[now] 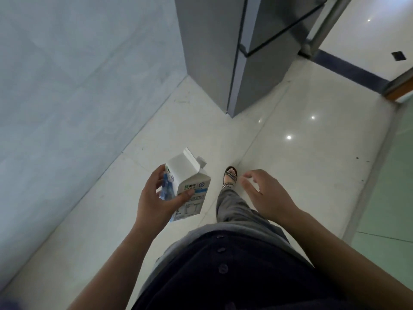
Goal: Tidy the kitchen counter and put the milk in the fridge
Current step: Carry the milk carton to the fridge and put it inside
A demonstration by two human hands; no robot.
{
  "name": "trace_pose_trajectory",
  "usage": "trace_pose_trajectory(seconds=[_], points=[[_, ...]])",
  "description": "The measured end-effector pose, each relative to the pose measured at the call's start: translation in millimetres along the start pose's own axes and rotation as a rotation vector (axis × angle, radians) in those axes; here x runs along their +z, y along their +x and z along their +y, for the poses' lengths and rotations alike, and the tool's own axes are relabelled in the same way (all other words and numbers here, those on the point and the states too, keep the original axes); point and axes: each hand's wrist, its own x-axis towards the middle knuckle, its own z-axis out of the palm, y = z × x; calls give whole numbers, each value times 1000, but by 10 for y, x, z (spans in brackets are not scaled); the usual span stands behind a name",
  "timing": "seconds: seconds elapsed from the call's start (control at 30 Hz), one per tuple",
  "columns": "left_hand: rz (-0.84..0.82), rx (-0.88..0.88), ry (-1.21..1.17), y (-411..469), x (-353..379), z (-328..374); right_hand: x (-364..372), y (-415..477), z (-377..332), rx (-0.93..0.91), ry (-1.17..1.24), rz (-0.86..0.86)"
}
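A: How far along are you?
B: The fridge [225, 52] ahead is shut, so storing is left; no desk in view.
A: And the milk [190, 186]?
B: Upright in your left grip [156, 198], thumb across its front. Your right grip [263, 193] hangs empty, fingers spread.

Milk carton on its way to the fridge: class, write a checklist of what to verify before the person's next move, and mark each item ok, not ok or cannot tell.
1. Milk carton held securely in the left hand: ok, thumb and fingers wrap it.
2. Carton top closed: cannot tell, the spout side is partly hidden.
3. Right hand free to pull a door: ok, open and empty.
4. Fridge within reach: not ok, it stands ahead across the floor.
5. Fridge door open: not ok, the doors look shut.
6. Path clear: ok, no obstacle on the tiles ahead.
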Motion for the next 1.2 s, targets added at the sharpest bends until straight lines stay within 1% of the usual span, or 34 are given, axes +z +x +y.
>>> trace_pose_trajectory(seconds=[0.17,0.27,0.37,0.43,0.5,0.57,0.67,0.73,0.9,1.07,1.2], points=[[-18,50,42,1302,255,652,-815,1274,-242,-50,-29,59],[4,87,40,2074,321,1166,-1388,2018,-442,-104,-20,174],[60,109,6,2753,298,1618,-1883,2658,-645,-122,5,284],[79,162,-1,3180,260,1897,-2179,3048,-809,-129,45,388],[60,237,-9,3593,229,2181,-2417,3404,-962,-140,63,482],[27,305,-18,4016,216,2468,-2602,3728,-1103,-143,75,585],[-36,384,-62,4631,190,2854,-2795,4068,-1332,-122,129,814],[-108,442,-81,4988,163,3104,-2896,4220,-1461,-83,190,964],[-319,591,-77,5679,129,3507,-3153,4563,-1772,-9,263,1239],[-456,710,-84,6072,117,3724,-3343,4756,-2024,94,330,1436],[-514,787,-77,6297,134,3810,-3421,4803,-2153,74,391,1507]])
